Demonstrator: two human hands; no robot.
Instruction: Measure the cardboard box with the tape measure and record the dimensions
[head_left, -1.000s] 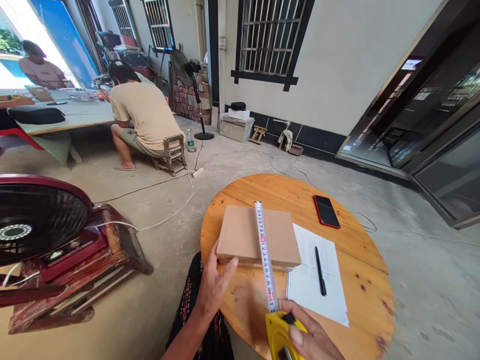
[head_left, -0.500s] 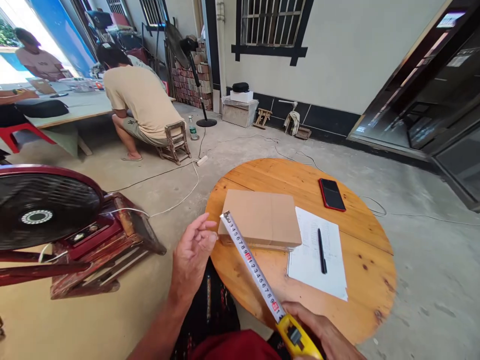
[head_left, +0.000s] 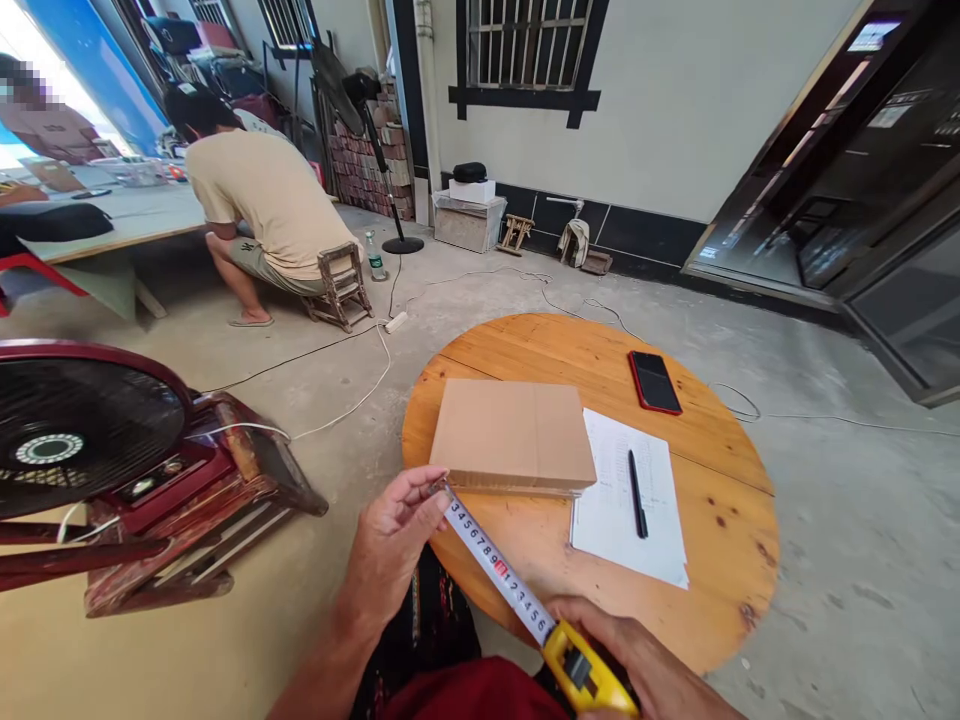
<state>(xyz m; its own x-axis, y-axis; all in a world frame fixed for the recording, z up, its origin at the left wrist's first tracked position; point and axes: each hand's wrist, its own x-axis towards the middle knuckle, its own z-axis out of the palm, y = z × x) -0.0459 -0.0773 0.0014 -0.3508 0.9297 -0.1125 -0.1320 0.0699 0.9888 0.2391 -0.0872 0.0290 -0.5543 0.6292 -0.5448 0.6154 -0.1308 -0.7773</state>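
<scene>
A yellow tape measure (head_left: 589,672) sits in my right hand (head_left: 626,645), its case wrapped by the fingers and thumb. From it a white metal blade (head_left: 499,567) with black and red numbers runs up and left. My left hand (head_left: 397,540) pinches the blade's hooked end between thumb and fingers, near the front left corner of a brown cardboard box (head_left: 514,432). The box lies flat on a round wooden table (head_left: 720,470). White paper sheets (head_left: 611,535) with writing lie to its right, partly against it, and a black pen (head_left: 637,492) rests on them.
A black phone with a red edge (head_left: 655,382) lies at the table's far right. On the left a dark red fan (head_left: 142,480) stands on a wooden chair (head_left: 247,450). Beyond, a person (head_left: 262,200) sits at another table (head_left: 161,205). Cables (head_left: 352,400) cross the floor.
My left hand has closed on the free end of the blade. Less blade is now out of the case, and its tip sits lower, off the box top.
</scene>
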